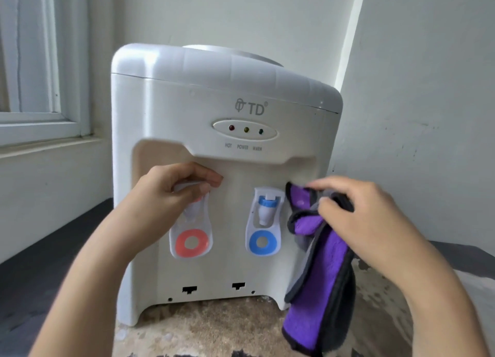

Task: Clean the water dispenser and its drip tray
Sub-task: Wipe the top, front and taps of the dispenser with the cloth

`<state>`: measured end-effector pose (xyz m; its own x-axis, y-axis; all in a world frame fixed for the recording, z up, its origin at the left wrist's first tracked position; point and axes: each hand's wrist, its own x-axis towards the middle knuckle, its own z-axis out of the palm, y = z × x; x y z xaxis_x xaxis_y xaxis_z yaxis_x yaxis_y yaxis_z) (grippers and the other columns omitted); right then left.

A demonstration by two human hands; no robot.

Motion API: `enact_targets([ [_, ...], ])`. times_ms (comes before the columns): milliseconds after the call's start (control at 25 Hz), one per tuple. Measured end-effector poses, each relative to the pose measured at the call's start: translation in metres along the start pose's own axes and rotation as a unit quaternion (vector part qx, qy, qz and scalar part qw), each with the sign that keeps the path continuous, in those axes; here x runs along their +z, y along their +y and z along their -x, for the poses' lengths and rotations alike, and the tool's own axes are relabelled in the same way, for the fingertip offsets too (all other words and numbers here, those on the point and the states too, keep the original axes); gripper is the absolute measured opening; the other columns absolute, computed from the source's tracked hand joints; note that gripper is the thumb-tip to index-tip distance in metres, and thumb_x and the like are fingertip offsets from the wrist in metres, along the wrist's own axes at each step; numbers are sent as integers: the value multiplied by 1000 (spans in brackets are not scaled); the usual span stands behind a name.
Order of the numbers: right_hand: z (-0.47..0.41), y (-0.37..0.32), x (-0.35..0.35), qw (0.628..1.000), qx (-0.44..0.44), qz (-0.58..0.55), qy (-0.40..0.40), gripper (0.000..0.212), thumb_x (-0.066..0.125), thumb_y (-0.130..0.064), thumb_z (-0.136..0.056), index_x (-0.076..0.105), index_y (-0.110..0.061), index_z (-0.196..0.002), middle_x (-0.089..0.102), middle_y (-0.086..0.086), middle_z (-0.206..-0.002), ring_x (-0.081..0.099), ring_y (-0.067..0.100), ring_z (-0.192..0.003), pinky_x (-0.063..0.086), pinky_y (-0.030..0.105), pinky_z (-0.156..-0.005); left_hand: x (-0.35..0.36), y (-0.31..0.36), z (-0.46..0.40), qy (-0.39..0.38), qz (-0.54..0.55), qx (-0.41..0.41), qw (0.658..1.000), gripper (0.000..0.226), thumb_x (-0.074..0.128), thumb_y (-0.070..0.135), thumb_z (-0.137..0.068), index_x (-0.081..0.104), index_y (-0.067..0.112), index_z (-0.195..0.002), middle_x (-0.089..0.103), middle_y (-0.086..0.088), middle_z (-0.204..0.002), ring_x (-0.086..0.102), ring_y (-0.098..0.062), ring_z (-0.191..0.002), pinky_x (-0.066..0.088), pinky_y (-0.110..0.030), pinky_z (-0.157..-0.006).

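A white tabletop water dispenser (214, 94) stands in front of me, with three small lamps under its logo. My left hand (171, 187) is closed around the top of the red hot tap (191, 238) in the front recess. The blue tap (265, 222) hangs free to its right. My right hand (359, 217) grips a purple cloth with dark grey edging (321, 289), bunched against the recess's right side beside the blue tap, the rest hanging down. No drip tray is in view; two empty slots (214, 288) show at the dispenser's base.
The dispenser rests on a speckled brown stone surface (209, 327). A dark ledge (53, 263) runs along the left under a window frame (45, 115). Pale walls close in behind and on the right.
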<state>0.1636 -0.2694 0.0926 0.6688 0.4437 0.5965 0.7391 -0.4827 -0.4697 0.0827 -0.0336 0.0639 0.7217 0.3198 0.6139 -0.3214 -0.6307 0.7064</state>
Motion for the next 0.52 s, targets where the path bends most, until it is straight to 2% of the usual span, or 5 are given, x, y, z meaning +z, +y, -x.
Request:
enact_targets([
  [120, 7, -12, 8, 984, -131, -62, 102, 20, 61, -14, -86, 68, -30, -98, 64, -16, -78, 58, -6, -71, 37, 1, -61, -1, 0, 0, -6, 12, -2, 1000, 24, 61, 6, -88, 71, 28, -88, 70, 23, -90, 61, 10, -84, 40, -2, -71],
  [200, 12, -15, 33, 966, -223, -5, 128, 22, 63, -15, -84, 66, -19, -106, 63, -11, -91, 58, -2, -78, 40, 3, -72, -3, -1, 1, -9, 17, -4, 1000, 23, 61, 7, -88, 71, 28, -89, 70, 22, -90, 61, 9, -86, 40, -2, -72],
  [280, 20, -6, 66, 952, -266, 107, 107, 36, 71, -14, -79, 64, -12, -114, 60, -4, -100, 60, 4, -81, 50, 15, -76, -4, -1, 1, -10, 20, -4, 1000, 22, 62, 8, -88, 72, 27, -91, 70, 20, -91, 61, 7, -90, 41, -3, -74],
  [400, 32, 7, 90, 952, -247, 174, 53, 52, 80, -11, -65, 64, -13, -115, 59, -2, -99, 62, 10, -84, 55, 23, -75, -4, -1, 2, -11, 30, -11, 999, 19, 61, 9, -89, 72, 23, -94, 70, 18, -95, 60, 7, -93, 41, -2, -77],
  [520, 44, 7, 81, 973, -196, 122, 25, 28, 65, -22, -75, 64, -27, -102, 54, -17, -94, 59, 4, -77, 54, 25, -63, -4, -1, 2, -11, 33, -12, 999, 18, 61, 9, -89, 72, 23, -95, 69, 18, -96, 60, 7, -92, 42, -3, -78],
])
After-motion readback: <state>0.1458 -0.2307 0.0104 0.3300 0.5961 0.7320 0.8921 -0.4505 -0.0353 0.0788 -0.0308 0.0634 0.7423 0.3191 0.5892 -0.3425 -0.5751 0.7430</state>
